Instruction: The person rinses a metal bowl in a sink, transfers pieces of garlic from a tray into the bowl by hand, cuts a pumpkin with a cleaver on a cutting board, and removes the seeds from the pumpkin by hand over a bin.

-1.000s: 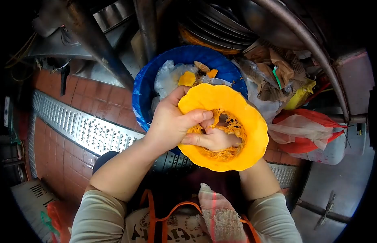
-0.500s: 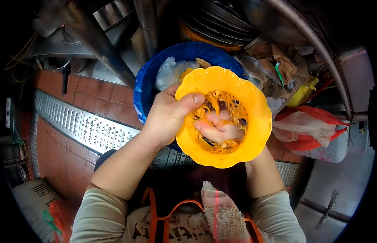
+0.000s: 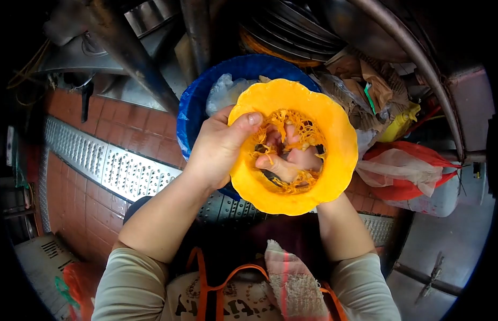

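Observation:
A thick ring of cut pumpkin (image 3: 334,139), with bright orange flesh and a scalloped edge, is held up in front of me. My left hand (image 3: 219,142) grips its left side, thumb on the cut face and fingers behind. Through the centre hole, from the underside, comes my right hand (image 3: 292,163); its thumb and curled fingers are among the stringy pumpkin pulp (image 3: 292,120). The rest of that hand is hidden behind the ring. Beneath the pumpkin stands a blue bin (image 3: 189,101) holding a clear plastic bag (image 3: 227,92).
Crumpled brown paper (image 3: 361,80) and a red mesh bag (image 3: 404,171) lie right of the bin. Metal pans (image 3: 292,32) are stacked behind it. A perforated metal drain cover (image 3: 136,166) crosses the red tiled floor (image 3: 88,200). A towel (image 3: 292,278) hangs at my apron.
The pumpkin ring has shifted slightly up and left. Inside the hole, my right hand's thumb and fingers have spread farther apart, and the pulp strands have moved.

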Demonstrator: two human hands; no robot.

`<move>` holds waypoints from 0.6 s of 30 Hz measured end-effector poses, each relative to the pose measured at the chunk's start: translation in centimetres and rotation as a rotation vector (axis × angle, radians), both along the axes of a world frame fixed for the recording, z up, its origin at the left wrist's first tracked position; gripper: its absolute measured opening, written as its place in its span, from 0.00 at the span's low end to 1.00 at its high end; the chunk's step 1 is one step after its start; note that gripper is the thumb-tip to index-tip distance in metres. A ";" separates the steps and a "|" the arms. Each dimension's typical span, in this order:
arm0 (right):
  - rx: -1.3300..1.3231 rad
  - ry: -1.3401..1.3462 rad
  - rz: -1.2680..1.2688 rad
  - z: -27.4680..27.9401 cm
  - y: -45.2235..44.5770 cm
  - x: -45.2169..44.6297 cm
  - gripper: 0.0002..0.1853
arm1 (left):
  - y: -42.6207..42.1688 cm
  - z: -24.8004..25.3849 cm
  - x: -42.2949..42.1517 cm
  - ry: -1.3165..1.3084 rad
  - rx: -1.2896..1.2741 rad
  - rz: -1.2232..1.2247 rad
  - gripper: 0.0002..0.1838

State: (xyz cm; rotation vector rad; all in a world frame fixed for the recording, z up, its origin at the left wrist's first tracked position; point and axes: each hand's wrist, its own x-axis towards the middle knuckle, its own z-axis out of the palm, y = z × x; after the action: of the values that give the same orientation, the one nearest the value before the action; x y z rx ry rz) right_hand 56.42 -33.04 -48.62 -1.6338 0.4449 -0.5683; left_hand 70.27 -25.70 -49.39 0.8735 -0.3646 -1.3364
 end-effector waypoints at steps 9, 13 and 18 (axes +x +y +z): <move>-0.343 0.199 -0.054 -1.7 -0.1 -0.1 0.24 | -0.1 -0.6 -1.1 0.109 0.056 0.018 0.23; -0.370 0.163 -0.100 -1.6 -0.2 -0.1 0.22 | -0.2 -0.2 -1.0 0.087 0.090 -0.006 0.22; -0.581 0.191 -0.116 -1.4 -1.3 -0.3 0.22 | -0.3 0.1 -0.8 0.058 0.137 -0.010 0.20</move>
State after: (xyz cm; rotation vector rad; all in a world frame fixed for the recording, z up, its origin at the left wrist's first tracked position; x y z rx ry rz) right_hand 56.12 -34.38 -49.98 -2.2409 0.5498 -0.6707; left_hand 69.46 -25.97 -49.33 0.9456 -0.2343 -1.4051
